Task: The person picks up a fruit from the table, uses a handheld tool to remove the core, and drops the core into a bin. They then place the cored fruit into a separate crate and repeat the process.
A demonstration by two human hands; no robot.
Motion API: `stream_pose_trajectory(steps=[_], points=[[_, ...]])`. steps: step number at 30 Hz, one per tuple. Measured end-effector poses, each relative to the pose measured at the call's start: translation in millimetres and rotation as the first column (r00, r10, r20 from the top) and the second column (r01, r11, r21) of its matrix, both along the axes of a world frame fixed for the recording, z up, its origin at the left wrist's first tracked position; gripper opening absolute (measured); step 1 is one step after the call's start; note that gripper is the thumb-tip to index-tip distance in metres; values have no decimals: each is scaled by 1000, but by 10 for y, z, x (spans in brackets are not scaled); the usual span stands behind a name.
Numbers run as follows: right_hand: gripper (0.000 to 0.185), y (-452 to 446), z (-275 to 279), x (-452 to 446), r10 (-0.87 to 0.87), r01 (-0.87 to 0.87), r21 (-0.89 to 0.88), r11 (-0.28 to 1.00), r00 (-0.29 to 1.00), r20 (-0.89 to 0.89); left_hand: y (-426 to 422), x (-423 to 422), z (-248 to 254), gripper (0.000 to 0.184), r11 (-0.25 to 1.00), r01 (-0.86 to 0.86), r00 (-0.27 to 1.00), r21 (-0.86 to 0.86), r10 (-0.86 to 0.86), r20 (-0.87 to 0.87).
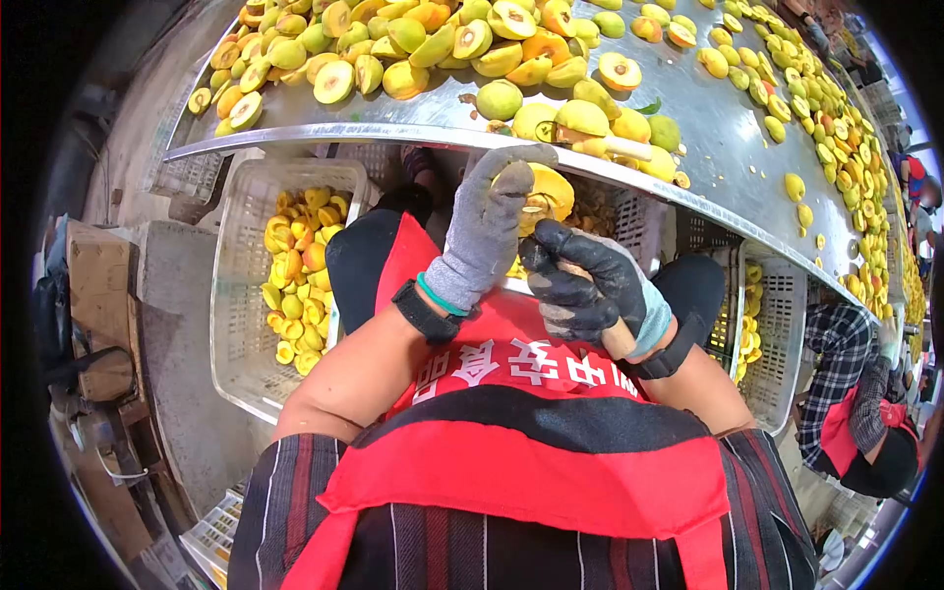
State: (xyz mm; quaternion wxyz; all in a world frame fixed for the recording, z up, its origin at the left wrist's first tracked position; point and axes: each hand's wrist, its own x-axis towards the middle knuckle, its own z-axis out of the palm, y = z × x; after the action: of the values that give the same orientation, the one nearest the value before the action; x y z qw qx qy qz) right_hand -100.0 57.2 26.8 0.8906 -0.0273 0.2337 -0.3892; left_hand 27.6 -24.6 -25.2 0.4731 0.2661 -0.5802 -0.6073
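My left hand (492,221), in a grey glove, is closed around a yellow peach half (553,189) with its cut side facing right. In a dark-coated glove, my right hand (588,280) grips a tool with a pale wooden handle (618,339), whose butt sticks out below the palm. The tool's working end is hidden by the fingers, close to the peach half. Both hands are above my lap, just below the metal table's edge. Another pale-handled tool (629,147) lies on the table among peaches.
Halved peaches (403,44) are heaped on the metal table (423,110). A white crate (228,324) of hollowed halves stands at my left; another crate (782,324) is at my right. A co-worker in a checked sleeve (831,339) sits farther right.
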Motion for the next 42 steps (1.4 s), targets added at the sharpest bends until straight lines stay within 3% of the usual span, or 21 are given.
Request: stream_pose_trajectory(steps=[1, 4, 10, 14, 16, 17, 20, 21, 23, 25, 26, 28, 30, 31, 35, 37, 38, 40, 42], points=[[27, -2, -10, 23, 17, -17, -79, 997, 1000, 2, 18, -17, 1, 36, 996, 8, 998, 84, -3, -64], [27, 12, -75, 101, -169, -41, -363, 931, 831, -530, 28, -62, -85, 36, 981, -3, 994, 194, 24, -108], [27, 59, -12, 169, -223, -85, -389, 917, 701, -678, 124, -156, -93, 42, 973, -65, 991, 221, 90, -104], [26, 85, 60, 130, -167, -82, -323, 943, 724, -670, 110, -160, -99, 45, 950, 6, 985, 313, 48, -165], [28, 98, -29, 49, -97, -20, -220, 975, 854, -511, 37, -82, -125, 51, 979, 4, 997, -204, 13, 78], [28, 123, -38, 3, -22, 4, -77, 997, 970, -240, 43, -57, -119, 51, 979, 4, 997, -205, 12, 78], [28, 151, -139, -117, 20, -36, 66, 997, 973, 229, 58, -9, 29, 44, 962, 64, 988, -267, -24, 151], [28, 153, -112, -108, 22, -38, 65, 997, 973, 228, 46, -5, 51, 48, 965, 113, 986, -238, -80, 143], [27, 154, -30, -68, 34, -33, -82, 996, 999, 18, 43, -6, 46, 52, 964, 161, 982, -213, -135, 133], [28, 203, -39, 1, -60, -2, -211, 977, 956, -287, 84, -44, 10, 48, 988, 156, 987, 1, -156, 36], [28, 207, -45, 36, -102, -7, -268, 964, 914, -392, 107, -60, 9, 48, 988, 155, 987, 0, -155, 34], [27, 220, -66, 107, -168, 9, -351, 936, 888, -427, 170, -86, 57, 44, 992, 58, 998, 116, -58, -7], [28, 205, -77, 134, -317, -128, -548, 827, 698, -642, 165, -133, -18, 44, 988, 38, 999, 148, -32, -43], [28, 201, 9, 149, -244, -93, -444, 891, 726, -642, 165, -153, -50, 43, 983, 23, 997, 182, -9, -76], [26, 189, -6, 217, -198, -25, -308, 951, 716, -670, 202, -181, -116, 43, 957, 43, 979, 287, 17, -205], [25, 178, -4, 248, -192, 12, -254, 967, 689, -699, 172, -166, -146, 43, 994, -29, 998, 109, 35, -48], [25, 179, -8, 255, -188, 8, -252, 968, 690, -699, 187, -167, -146, 43, 993, -33, 998, 111, 38, -47], [24, 163, -13, 262, -205, -14, -282, 959, 653, -729, 208, -197, -111, 42, 925, 43, 979, 377, 36, -200], [24, 167, -12, 285, -208, -4, -275, 961, 641, -739, 208, -213, -129, 41, 926, 32, 977, 376, 50, -206]])
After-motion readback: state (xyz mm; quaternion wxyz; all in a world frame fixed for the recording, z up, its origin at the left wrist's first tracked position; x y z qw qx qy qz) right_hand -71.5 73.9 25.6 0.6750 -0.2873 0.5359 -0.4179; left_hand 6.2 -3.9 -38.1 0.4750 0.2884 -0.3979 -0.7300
